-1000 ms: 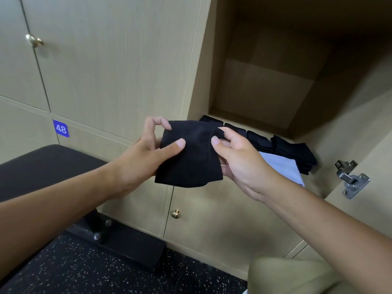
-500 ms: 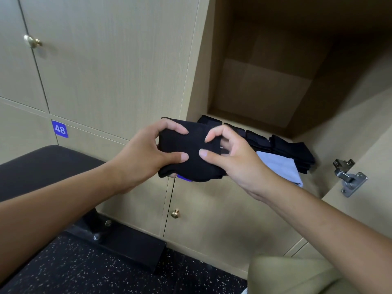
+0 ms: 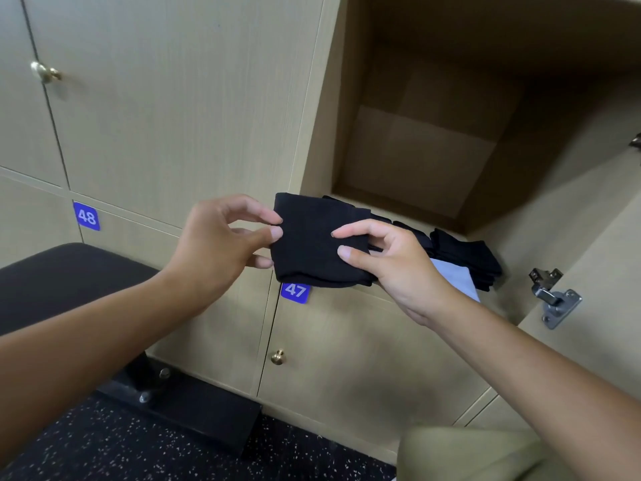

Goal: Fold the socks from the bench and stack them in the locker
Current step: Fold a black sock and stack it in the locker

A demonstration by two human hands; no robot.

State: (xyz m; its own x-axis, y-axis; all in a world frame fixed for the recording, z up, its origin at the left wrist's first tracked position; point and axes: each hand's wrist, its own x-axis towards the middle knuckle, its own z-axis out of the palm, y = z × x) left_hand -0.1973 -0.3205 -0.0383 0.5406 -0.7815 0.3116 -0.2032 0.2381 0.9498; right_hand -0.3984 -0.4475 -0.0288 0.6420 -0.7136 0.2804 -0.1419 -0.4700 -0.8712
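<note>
A folded black sock [image 3: 317, 243] is held in the air just in front of the open locker [image 3: 426, 161], at the level of its floor edge. It hangs as a flat, roughly square bundle, and its lower edge covers the top of a blue number plate reading 47 [image 3: 295, 292] on the door below.

The right hand [image 3: 395, 269] pinches the sock's right side, with the thumb on the front face and the index finger curled over the upper part; the other fingers go behind the fabric. The left hand [image 3: 218, 244] is at the sock's left edge, fingers loosely spread and gently bent, thumb and index fingertips touching or nearly touching the edge (the exact contact is hard to tell), with no grip closed around the cloth.

Behind the held sock, on the locker floor near its front edge, lies a row of dark folded socks [image 3: 464, 255], overlapping one another toward the right. A pale blue-white piece of cloth [image 3: 456, 279] shows under them, partly hidden by the right wrist.

The locker's door stands open at the right, with a metal hinge [image 3: 551, 296] on its inner face. To the left are closed locker doors, one bearing a blue plate numbered 48 [image 3: 86, 216], and brass knobs [image 3: 44, 71]. The black padded worktop [image 3: 69, 272] sits at lower left, above a dark speckled floor [image 3: 138, 453].
</note>
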